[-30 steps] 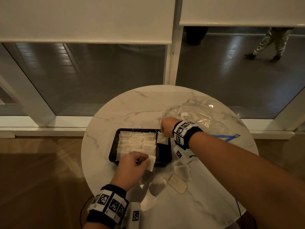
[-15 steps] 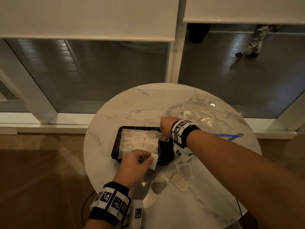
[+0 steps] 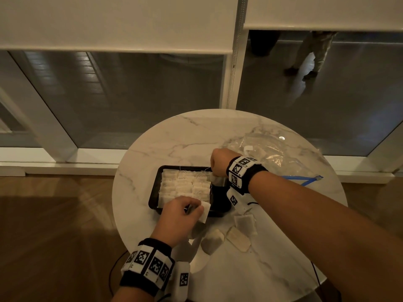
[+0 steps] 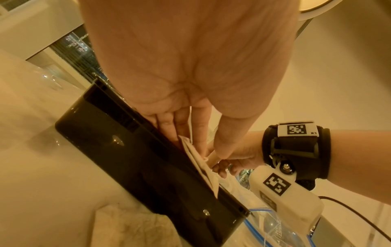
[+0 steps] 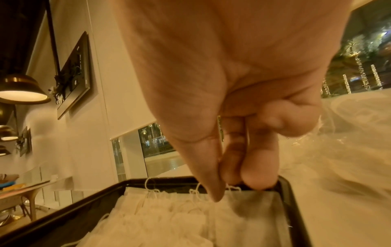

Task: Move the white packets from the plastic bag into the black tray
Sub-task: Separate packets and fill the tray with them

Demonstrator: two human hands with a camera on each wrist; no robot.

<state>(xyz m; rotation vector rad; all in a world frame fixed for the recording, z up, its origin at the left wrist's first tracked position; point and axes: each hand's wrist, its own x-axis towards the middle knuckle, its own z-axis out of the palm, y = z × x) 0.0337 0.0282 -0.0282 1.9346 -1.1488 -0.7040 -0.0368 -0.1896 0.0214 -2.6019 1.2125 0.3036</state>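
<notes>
A black tray point(image 3: 220, 194) on the round marble table holds rows of white packets point(image 3: 184, 185). My left hand point(image 3: 196, 209) pinches one white packet point(image 3: 206, 211) over the tray's near rim; the left wrist view shows that hand point(image 4: 203, 150) with the packet point(image 4: 191, 151) against the tray's edge point(image 4: 127, 158). At the tray's far right corner my right hand point(image 3: 214, 171) pinches another packet point(image 3: 217, 178) by its top. In the right wrist view its thumb and fingers point(image 5: 228, 188) hold this packet point(image 5: 249, 205) upright inside the tray point(image 5: 293, 200). The clear plastic bag point(image 3: 268, 153) lies behind the right wrist.
Three loose packets point(image 3: 212, 240) lie on the table near the front of the tray. The bag's blue zip strip point(image 3: 303, 179) pokes out right of my forearm. A window wall stands beyond the table's far edge, and a person's legs point(image 3: 311, 55) show outside.
My right hand has lowered its packet into the tray's far right corner. The left hand still holds its packet at the near rim, hardly moved.
</notes>
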